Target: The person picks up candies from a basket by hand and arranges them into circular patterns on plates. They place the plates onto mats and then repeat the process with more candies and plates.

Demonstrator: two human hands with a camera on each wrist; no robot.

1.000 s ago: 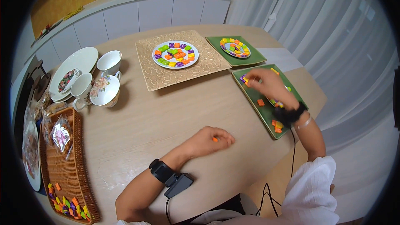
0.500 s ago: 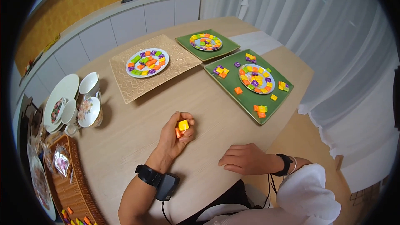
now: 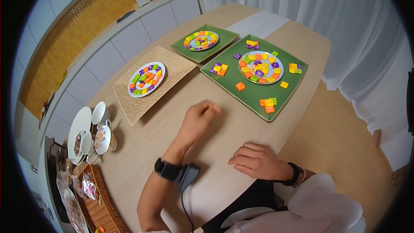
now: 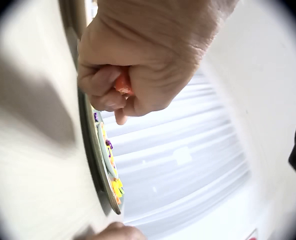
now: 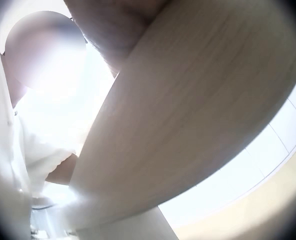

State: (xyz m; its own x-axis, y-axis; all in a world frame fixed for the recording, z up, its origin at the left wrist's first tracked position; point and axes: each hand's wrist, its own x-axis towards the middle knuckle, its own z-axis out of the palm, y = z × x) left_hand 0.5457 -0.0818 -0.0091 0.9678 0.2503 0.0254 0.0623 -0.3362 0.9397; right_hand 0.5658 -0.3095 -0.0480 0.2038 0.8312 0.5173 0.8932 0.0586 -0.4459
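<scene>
In the head view my left hand (image 3: 198, 118) is over the table, back upward, fingers curled in. The left wrist view shows an orange wrapped candy (image 4: 123, 82) gripped inside those fingers; anything else in the palm is hidden. Just beyond it lies a square green plate (image 3: 250, 97) bearing a round white plate (image 3: 249, 63) ringed with colourful wrapped candies. Small candy clusters and a loose orange candy (image 3: 240, 86) sit around that round plate. My right hand (image 3: 256, 162) rests near the table's front edge, fingers loosely bent and holding nothing.
A gold square tray (image 3: 174, 64) and a smaller green plate (image 3: 227, 38) carry more candy-filled white plates farther back. On the left stand floral cups (image 3: 102, 140) and a large white plate (image 3: 77, 123). A wicker basket (image 3: 103, 207) with wrapped items is nearer.
My right hand came back from the green plate to the front edge and stays there. The left hand turned palm up, showing yellow and orange candies, then turned over and moved toward the plate.
</scene>
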